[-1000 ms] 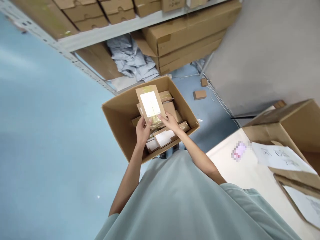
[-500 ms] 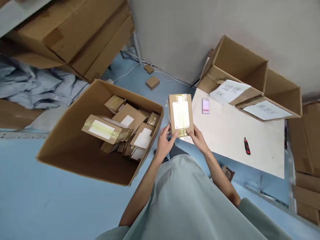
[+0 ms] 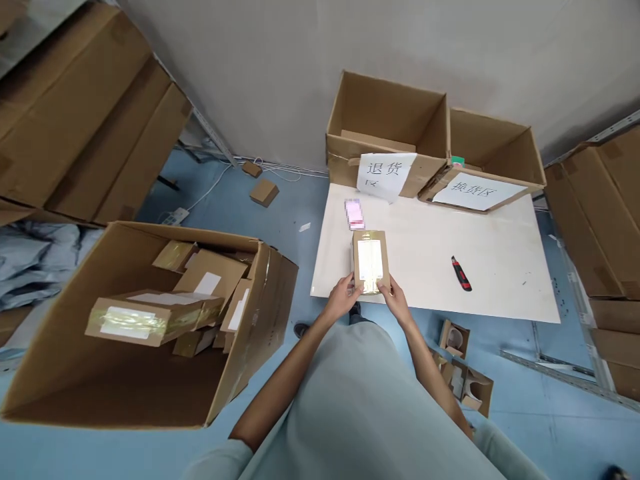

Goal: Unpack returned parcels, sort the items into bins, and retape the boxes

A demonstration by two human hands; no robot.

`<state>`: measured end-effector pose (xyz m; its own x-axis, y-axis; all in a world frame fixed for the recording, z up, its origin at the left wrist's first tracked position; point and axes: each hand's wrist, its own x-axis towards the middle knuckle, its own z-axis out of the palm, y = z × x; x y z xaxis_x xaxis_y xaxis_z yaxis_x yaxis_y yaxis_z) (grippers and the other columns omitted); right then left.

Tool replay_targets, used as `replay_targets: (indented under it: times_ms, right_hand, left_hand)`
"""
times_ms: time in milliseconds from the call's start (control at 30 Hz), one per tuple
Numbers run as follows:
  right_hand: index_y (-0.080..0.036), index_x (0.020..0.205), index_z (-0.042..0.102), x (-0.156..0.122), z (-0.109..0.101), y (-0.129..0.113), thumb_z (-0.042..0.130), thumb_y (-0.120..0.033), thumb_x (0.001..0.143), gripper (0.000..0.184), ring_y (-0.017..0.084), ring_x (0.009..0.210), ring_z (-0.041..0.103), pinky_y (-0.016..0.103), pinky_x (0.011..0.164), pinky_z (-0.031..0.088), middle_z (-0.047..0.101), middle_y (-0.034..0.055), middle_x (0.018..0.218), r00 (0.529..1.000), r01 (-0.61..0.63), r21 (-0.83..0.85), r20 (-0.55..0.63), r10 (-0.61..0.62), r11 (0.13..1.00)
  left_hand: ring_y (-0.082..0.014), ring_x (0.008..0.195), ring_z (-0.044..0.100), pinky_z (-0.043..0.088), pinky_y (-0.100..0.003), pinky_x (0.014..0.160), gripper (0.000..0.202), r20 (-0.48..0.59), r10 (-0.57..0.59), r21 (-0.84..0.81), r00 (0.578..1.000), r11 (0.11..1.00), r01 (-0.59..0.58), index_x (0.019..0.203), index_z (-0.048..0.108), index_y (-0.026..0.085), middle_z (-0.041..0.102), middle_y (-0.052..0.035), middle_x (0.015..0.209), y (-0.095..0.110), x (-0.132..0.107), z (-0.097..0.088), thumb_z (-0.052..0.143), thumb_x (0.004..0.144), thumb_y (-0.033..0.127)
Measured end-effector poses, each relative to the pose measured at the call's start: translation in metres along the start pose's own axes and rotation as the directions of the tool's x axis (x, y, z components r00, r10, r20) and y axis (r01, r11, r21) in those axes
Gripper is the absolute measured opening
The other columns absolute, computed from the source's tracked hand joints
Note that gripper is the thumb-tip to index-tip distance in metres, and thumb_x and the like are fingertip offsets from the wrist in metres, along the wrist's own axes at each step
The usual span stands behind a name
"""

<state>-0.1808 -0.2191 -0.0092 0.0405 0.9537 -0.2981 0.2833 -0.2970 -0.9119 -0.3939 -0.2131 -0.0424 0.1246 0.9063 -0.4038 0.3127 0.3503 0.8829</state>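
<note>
Between my two hands is a small brown cardboard box (image 3: 371,263) with a white label and shiny yellowish tape over its top and bottom. My left hand (image 3: 343,297) grips its lower left corner, thumb on the front. On the lower right corner my right hand (image 3: 395,298) holds it in the same way. The box is above the near edge of a white table (image 3: 410,267). Just beyond it lies a phone (image 3: 355,214) with a pinkish screen. Farther right on the tabletop rests a red and black utility knife (image 3: 461,274).
Two open cartons with handwritten paper signs, a left carton (image 3: 425,175) and a right carton (image 3: 533,157), stand at the table's back. A large open carton (image 3: 270,300) full of taped parcels is at left. Small boxes (image 3: 264,193) and open boxes (image 3: 454,339) lie on the floor.
My view has turned right, so the table and signed cartons sit more centrally and the parcel carton farther left. The held box is now over the table's near edge, still in both hands.
</note>
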Motion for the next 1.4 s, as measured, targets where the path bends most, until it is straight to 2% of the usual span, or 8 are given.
replay_targets:
  times_ms: [267,400,600,833,1067,1167,1267,1400]
  right_hand:
    - [-0.019,0.149,0.074,0.034,-0.065,0.062,0.069,-0.071,0.095,0.076,0.043,0.133,0.077,0.064,0.116,0.062,0.079,0.0218,0.146,0.987,-0.156,-0.245,-0.005,0.159,0.957]
    - [-0.009,0.156,0.068,0.044,-0.060,0.045,0.059,-0.064,0.105,0.076,0.043,0.156,0.060,0.066,0.134,0.047,0.066,0.0287,0.161,0.994,0.037,-0.381,-0.082,-0.074,0.924]
    - [-0.018,0.154,0.071,0.068,-0.007,-0.015,0.056,-0.057,0.111,0.060,0.040,0.158,0.058,0.066,0.135,0.047,0.066,0.0228,0.164,0.958,0.285,-0.363,0.098,-0.268,0.887]
    - [-0.024,0.151,0.074,0.068,0.139,-0.082,0.061,-0.054,0.111,0.052,0.036,0.150,0.066,0.059,0.128,0.055,0.072,0.0181,0.157,0.801,0.496,-0.237,0.497,-0.334,0.836]
    - [-0.023,0.153,0.074,0.036,0.345,-0.119,0.065,-0.048,0.110,0.050,0.033,0.150,0.068,0.051,0.134,0.050,0.074,0.0156,0.156,0.480,0.623,-0.063,0.818,-0.317,0.780]
    - [-0.019,0.155,0.072,0.023,0.439,-0.129,0.068,-0.050,0.110,0.055,0.032,0.156,0.063,0.048,0.138,0.045,0.070,0.0177,0.162,0.400,0.626,-0.035,0.872,-0.282,0.779]
    - [-0.018,0.156,0.071,0.012,0.522,-0.135,0.073,-0.059,0.108,0.063,0.033,0.164,0.056,0.047,0.142,0.039,0.067,0.0179,0.166,0.394,0.583,-0.078,0.897,-0.198,0.809]
    - [-0.016,0.157,0.066,-0.003,0.588,-0.133,0.075,-0.061,0.106,0.068,0.034,0.156,0.064,0.052,0.139,0.043,0.074,0.0181,0.158,0.400,0.522,-0.211,0.916,-0.019,0.826]
  left_hand:
    - [-0.0341,0.118,0.083,0.063,-0.051,0.115,0.056,0.047,-0.150,0.118,0.988,0.983,0.143,0.154,0.074,0.019,0.078,-0.0185,0.150,0.010,0.029,0.053,0.075,0.100,0.034]
    - [-0.0317,0.118,0.082,0.065,-0.048,0.112,0.052,-0.026,-0.164,0.051,0.986,0.985,0.165,0.147,0.076,0.020,0.076,-0.0190,0.153,0.007,0.016,0.033,0.076,0.099,0.040]
    - [-0.0322,0.119,0.082,0.066,-0.053,0.111,0.066,-0.263,-0.112,-0.235,0.958,0.971,0.049,0.140,0.076,0.019,0.077,-0.0222,0.151,-0.011,-0.012,-0.029,0.080,0.092,0.065]
    - [-0.0351,0.130,0.080,0.062,-0.056,0.118,0.066,-0.651,-0.218,-0.409,0.727,0.908,-0.094,0.139,0.073,0.021,0.077,-0.0218,0.147,-0.063,-0.077,-0.132,0.079,0.092,0.066]
    - [-0.0327,0.138,0.075,0.058,-0.054,0.125,0.057,-0.877,-0.433,-0.466,0.206,0.872,-0.151,0.144,0.067,0.020,0.071,-0.0226,0.156,-0.144,-0.173,-0.244,0.078,0.099,0.052]
    - [-0.0345,0.149,0.069,0.054,-0.052,0.129,0.062,-0.854,-0.519,-0.519,0.045,0.842,-0.145,0.151,0.059,0.017,0.060,-0.0272,0.167,-0.175,-0.198,-0.286,0.078,0.100,0.048]
    - [-0.0373,0.156,0.063,0.051,-0.053,0.132,0.063,-0.795,-0.605,-0.600,-0.040,0.795,-0.083,0.152,0.055,0.015,0.052,-0.0304,0.172,-0.202,-0.204,-0.322,0.077,0.102,0.046]
    - [-0.0372,0.147,0.068,0.055,-0.052,0.126,0.048,-0.778,-0.628,-0.628,0.022,0.778,-0.025,0.129,0.065,0.015,0.073,-0.0261,0.143,-0.221,-0.195,-0.349,0.072,0.103,0.054]
